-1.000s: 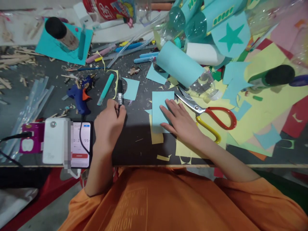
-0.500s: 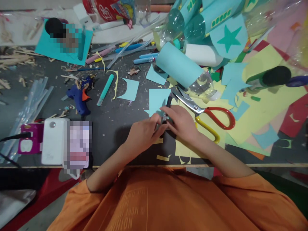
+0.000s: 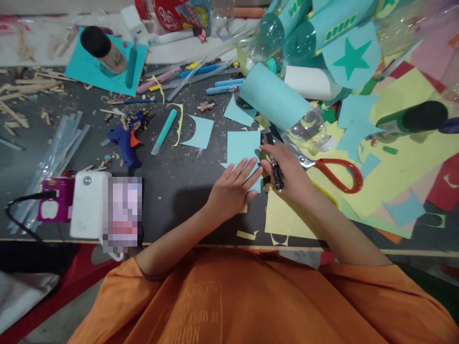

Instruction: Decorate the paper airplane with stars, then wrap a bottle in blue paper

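A slim black pen (image 3: 277,176) is in my right hand (image 3: 292,167), its fingers closed around it. Just to the left, a light blue paper piece (image 3: 244,143) lies on the dark table. My left hand (image 3: 229,191) rests with fingers spread over the lower part of that paper, holding nothing. Scissors (image 3: 340,174) with red and yellow handles lie right of my right hand, partly hidden by it. Yellow paper (image 3: 287,220) is under my right wrist. Beyond the hands lies a bottle wrapped in light blue paper (image 3: 274,98).
At left are a blue glue gun (image 3: 127,143), clear glue sticks (image 3: 53,162), a white power bank (image 3: 89,205) and a phone (image 3: 125,210). A teal marker (image 3: 164,131) lies mid-table. Paper-covered bottles (image 3: 330,31), a dark-capped bottle (image 3: 416,119) and paper scraps crowd the right.
My hands were together around the pen; now they are apart. The left hand has let go and opened out over the light blue paper, while the right keeps the pen, moved slightly right.
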A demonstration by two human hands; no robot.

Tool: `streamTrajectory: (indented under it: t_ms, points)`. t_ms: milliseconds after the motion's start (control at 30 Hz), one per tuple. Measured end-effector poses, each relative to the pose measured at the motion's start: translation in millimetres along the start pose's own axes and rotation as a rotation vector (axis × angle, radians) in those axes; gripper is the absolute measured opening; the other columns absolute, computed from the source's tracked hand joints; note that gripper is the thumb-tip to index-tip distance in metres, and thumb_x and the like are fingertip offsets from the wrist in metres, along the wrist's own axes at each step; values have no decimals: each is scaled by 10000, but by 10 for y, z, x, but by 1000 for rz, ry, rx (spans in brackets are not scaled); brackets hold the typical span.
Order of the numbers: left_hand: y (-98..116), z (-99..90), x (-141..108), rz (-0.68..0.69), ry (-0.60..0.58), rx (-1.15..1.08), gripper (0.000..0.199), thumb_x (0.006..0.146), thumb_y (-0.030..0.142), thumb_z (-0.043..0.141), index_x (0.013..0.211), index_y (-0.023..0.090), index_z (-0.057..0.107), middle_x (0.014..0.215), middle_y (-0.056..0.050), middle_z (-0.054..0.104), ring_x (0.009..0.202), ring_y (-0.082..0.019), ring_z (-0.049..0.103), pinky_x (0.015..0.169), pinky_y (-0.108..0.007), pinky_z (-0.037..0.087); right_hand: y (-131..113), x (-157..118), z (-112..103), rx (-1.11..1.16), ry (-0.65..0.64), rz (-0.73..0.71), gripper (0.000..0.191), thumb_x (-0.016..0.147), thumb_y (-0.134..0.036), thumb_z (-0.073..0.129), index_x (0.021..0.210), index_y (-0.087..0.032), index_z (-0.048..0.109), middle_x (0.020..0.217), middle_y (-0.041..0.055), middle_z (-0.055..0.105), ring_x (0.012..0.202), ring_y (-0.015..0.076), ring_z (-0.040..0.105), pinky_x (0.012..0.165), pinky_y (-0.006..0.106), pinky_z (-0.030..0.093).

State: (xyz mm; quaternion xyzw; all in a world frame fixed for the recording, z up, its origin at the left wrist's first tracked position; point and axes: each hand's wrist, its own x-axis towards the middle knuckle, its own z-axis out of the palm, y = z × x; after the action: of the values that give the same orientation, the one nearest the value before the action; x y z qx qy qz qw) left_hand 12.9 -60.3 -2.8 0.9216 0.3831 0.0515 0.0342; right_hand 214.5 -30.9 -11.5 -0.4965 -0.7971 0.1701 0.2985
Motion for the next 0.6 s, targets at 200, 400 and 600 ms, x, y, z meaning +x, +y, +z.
streamTrajectory:
  t_ms: [200,400,600]
  points:
    - [5,-15,12,-7,7,-15,493,1032,363,455,1487,178,503,1576,-104,469,1453,-262,474,1179,-444,446,-75,17,-137,100,99,31,216,985,-363,543,1117,-239,660,1121,121,755,1027,279,721,898,462,584]
    - [8,-23,8,-21,-3,-72,506,1029,349,461,1499,165,485,1521,-140,538,1447,-278,481,1191,-479,430,-386,224,-13,669,26,383,472,965,-631,468,1211,-268,640,1089,63,758,984,215,739,899,395,595]
    - [8,-27,18,-8,-3,-59,473,1035,339,441,1467,168,527,1505,-128,559,1443,-278,487,1183,-475,434,-310,526,291,965,21,562,696,829,-810,477,1204,-242,621,1147,88,737,1035,227,736,994,406,562]
